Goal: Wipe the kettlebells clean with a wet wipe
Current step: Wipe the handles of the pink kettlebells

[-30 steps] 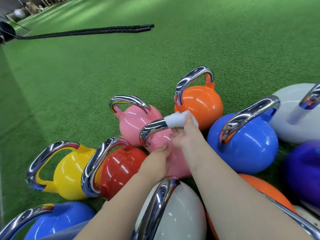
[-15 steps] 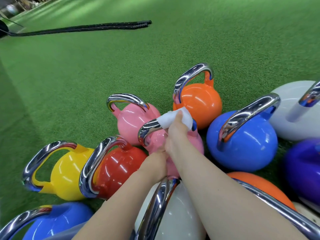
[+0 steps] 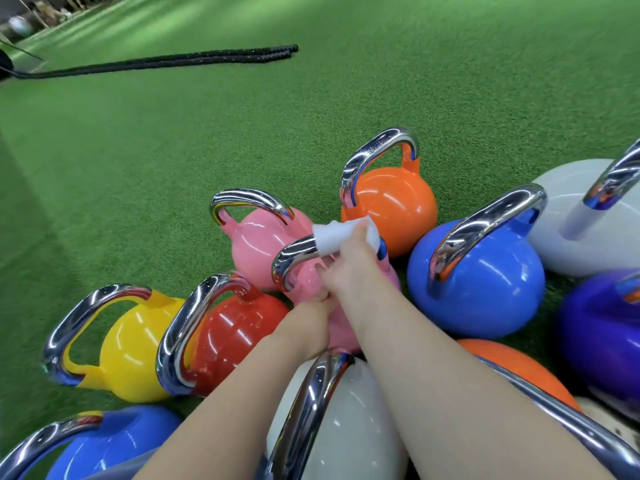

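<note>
Now the right hand (image 3: 349,268) is wrapping a soft white wet wipe (image 3: 337,236) around the polished chrome handle (image 3: 294,256) of the near pink kettlebell (image 3: 311,289), fingers curling over the wipe, thumb on top. Glossy round bells are crowding the nubby green turf (image 3: 207,133). Lower down, the left hand (image 3: 310,322) is pressing against that pink body; I cannot tell how its fingers lie.

We see green turf (image 3: 242,140) running from the near ground to the far end of the hall. On it, at the far left, a black battle rope (image 3: 166,62) lies doubled, stretched leftward out of view. In the far left corner we make out blurred gym clutter (image 3: 20,24), too indistinct to identify.
</note>
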Demonstrator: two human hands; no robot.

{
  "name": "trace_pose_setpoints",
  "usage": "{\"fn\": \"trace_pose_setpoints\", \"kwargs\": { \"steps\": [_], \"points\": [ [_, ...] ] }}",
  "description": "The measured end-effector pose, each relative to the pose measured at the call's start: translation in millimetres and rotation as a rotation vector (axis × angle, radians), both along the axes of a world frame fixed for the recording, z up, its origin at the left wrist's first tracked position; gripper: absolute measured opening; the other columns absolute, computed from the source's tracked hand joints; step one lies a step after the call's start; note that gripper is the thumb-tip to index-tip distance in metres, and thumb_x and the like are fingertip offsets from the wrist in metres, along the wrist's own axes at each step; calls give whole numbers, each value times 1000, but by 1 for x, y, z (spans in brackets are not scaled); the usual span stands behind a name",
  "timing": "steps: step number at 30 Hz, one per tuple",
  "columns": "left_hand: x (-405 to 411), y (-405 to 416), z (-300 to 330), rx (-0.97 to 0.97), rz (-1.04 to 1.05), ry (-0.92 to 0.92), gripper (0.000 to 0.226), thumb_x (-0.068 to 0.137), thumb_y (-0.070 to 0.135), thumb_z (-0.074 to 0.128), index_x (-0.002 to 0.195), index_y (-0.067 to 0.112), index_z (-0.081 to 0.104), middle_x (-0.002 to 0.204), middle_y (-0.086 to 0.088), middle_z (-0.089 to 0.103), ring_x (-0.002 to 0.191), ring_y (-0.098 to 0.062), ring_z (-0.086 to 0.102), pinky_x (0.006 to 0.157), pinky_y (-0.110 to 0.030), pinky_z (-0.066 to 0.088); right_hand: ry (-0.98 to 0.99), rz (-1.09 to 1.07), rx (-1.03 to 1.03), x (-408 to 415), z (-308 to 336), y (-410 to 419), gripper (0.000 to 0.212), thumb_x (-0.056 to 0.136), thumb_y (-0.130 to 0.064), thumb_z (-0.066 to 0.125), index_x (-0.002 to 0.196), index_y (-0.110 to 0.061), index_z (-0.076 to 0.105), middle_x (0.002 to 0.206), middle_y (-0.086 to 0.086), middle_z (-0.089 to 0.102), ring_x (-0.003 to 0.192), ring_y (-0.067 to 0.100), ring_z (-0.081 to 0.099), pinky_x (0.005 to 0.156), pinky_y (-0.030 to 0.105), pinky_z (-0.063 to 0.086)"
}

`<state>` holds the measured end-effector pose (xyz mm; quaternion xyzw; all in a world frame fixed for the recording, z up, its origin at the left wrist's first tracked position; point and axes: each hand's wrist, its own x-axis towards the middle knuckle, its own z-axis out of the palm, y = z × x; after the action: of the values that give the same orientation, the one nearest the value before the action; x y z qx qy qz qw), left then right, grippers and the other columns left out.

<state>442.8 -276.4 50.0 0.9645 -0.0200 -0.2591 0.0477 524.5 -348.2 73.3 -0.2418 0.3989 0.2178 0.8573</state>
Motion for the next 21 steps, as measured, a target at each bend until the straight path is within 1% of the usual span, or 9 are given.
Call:
{"fn": "trace_pose_setpoints", "kwargs": {
  "steps": [2, 4, 7, 11, 15, 17, 18, 20, 21],
  "points": [
    [5, 9, -11, -61, -57, 29, 58, 93, -1, 40, 147, 9, 19, 153, -8, 20, 133, -25, 35, 103, -26, 33, 64, 52, 113, 10, -7, -17, 47, 93, -50, 36, 112, -12, 58, 105, 1, 65, 99, 22, 60, 80, 36, 40],
    [6, 15, -17, -70, -127, 90, 64, 93, -2, 37, 148, 9, 6, 156, -6, 5, 133, -23, 35, 103, -22, 33, 197, 21, 176, 18, -13, -36, 34, 94, -30, 35, 89, -7, 60, 83, 4, 63, 75, 22, 58, 81, 37, 40],
    [7, 15, -16, -83, -97, 72, 68, 90, -2, 42, 148, 9, 9, 156, -7, -7, 141, -22, 22, 111, -24, 22, 213, 62, 185, 8, -16, -50, 29, 91, -14, 33, 73, -2, 52, 71, 7, 54, 61, 20, 50, 68, 35, 41],
    [6, 14, -12, -61, -121, 88, 75, 86, -4, 44, 148, 8, 4, 156, -8, -11, 140, -21, 24, 110, -27, 28, 131, 169, 129, -2, -33, -51, 54, 96, -45, 23, 81, -4, 54, 79, 5, 59, 75, 22, 55, 85, 38, 39],
    [6, 14, -13, -63, -119, 65, 75, 85, -8, 41, 148, 9, 4, 156, -7, -12, 141, -21, 23, 110, -28, 27, 121, 263, 40, -8, -36, -53, 83, 86, -71, 9, 92, -4, 58, 78, 9, 64, 75, 24, 58, 73, 40, 47],
    [5, 14, -13, -67, -113, 52, 73, 85, -8, 40, 148, 9, 7, 156, -8, -10, 141, -21, 23, 110, -27, 26, 162, 204, -42, -14, -39, -50, 69, 89, -66, 17, 89, -10, 57, 77, 5, 60, 67, 21, 54, 59, 35, 45],
    [5, 14, -12, -64, -110, 55, 72, 85, -8, 40, 148, 9, 8, 156, -8, -10, 141, -21, 23, 110, -27, 26, 143, 153, -124, -16, -42, -48, 50, 94, -55, 23, 89, -15, 53, 79, 1, 55, 65, 19, 52, 57, 32, 44],
    [5, 13, -11, -54, -107, 57, 73, 85, -9, 39, 148, 9, 7, 156, -9, -10, 139, -22, 28, 109, -27, 27, 35, 119, -357, -22, -41, -43, 21, 99, -32, 28, 109, -23, 45, 98, 0, 54, 81, 21, 56, 68, 31, 48],
    [5, 13, -12, -52, -108, 57, 74, 84, -9, 39, 148, 9, 7, 156, -9, -10, 137, -22, 32, 107, -27, 29, -9, 127, -484, -26, -42, -39, 27, 99, -27, 31, 123, -19, 43, 115, 4, 54, 99, 26, 57, 82, 34, 48]
  ]
}}
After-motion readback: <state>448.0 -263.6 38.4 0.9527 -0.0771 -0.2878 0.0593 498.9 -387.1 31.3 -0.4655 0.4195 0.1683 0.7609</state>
